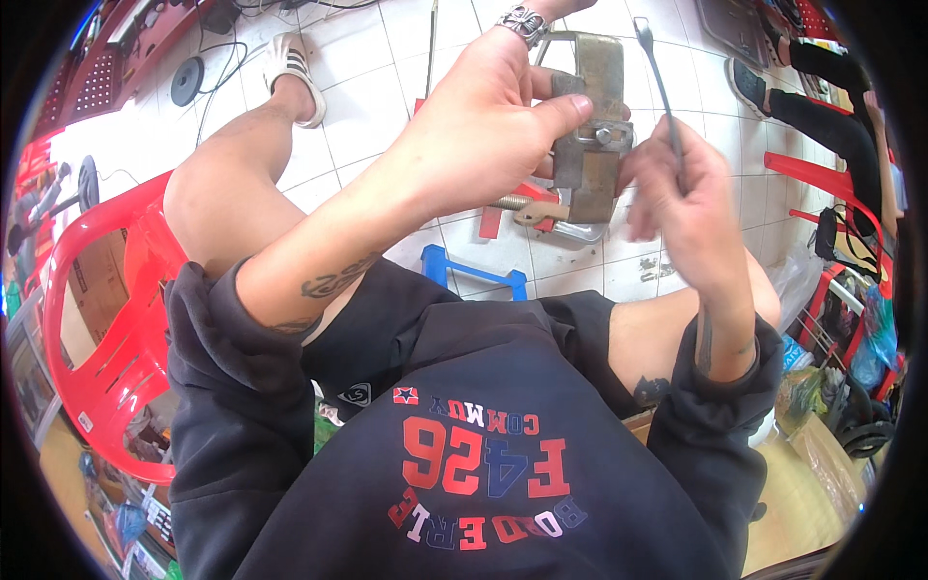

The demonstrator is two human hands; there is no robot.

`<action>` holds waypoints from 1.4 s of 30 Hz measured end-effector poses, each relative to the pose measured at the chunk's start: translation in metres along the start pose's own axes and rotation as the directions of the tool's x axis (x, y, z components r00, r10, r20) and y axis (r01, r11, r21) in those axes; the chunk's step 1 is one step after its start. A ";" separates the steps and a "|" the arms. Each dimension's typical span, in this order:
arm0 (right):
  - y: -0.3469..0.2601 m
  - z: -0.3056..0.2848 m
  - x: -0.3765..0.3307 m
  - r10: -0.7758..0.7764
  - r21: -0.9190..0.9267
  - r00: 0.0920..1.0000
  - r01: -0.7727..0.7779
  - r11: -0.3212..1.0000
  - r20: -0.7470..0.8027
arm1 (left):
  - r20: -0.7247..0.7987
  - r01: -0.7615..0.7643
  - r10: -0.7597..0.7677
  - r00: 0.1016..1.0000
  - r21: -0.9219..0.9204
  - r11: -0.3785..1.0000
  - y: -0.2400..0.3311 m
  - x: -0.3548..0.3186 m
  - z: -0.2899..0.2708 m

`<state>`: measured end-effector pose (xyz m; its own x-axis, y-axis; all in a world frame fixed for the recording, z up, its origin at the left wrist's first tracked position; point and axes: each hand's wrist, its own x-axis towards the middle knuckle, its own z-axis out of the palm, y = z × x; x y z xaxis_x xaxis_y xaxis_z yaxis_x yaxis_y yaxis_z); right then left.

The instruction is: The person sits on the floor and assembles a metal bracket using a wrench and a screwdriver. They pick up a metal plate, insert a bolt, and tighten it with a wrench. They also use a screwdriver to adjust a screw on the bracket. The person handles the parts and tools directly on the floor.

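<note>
My left hand [503,130], with a chunky silver ring [522,26] on one finger, grips a worn metal block [599,82] from its left side. The thumb lies across its edge; other fingers go behind it. A small plate with a bolt [604,136] crosses the block's face. At its lower end are a threaded screw [509,202] and a clamp-like metal piece [578,231]. Slightly blurred, my right hand [681,188] closes around a long, thin, dark metal tool [659,82], which points upward with a flattened end. The fingers are close to the block's right edge.
A red plastic chair [106,338] stands at my left, and a blue plastic frame [474,274] sits on the white tiled floor [387,48] between my knees. Another person's leg [822,121] is at the far right, beside a red chair [802,169]. Bags and clutter [860,358] lie lower right.
</note>
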<state>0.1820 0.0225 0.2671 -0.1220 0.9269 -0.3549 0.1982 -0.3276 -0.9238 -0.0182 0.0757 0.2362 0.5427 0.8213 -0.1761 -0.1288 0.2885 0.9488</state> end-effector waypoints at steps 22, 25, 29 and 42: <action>-0.010 -0.065 0.005 -0.152 -0.601 0.808 0.535 0.593 0.569 | 0.267 0.063 -0.184 0.946 0.407 0.911 -0.010 -0.008 0.010; -0.001 -0.060 0.011 -0.110 -0.574 0.794 0.520 0.632 0.598 | 0.252 0.058 -0.182 0.950 0.432 0.900 -0.016 -0.013 0.011; -0.006 -0.061 0.005 -0.107 -0.614 0.840 0.469 0.636 0.532 | 0.311 0.071 -0.234 0.921 0.456 0.887 -0.008 -0.008 0.011; -0.002 -0.062 0.009 -0.237 -0.526 0.790 0.566 0.635 0.565 | 0.319 0.009 -0.233 0.919 0.572 0.820 -0.017 -0.016 0.014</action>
<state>0.2406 0.0429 0.2745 -0.6927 0.7068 -0.1431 0.5681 0.4126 -0.7121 -0.0126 0.0510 0.2269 0.7932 0.5306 -0.2989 0.3740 -0.0370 0.9267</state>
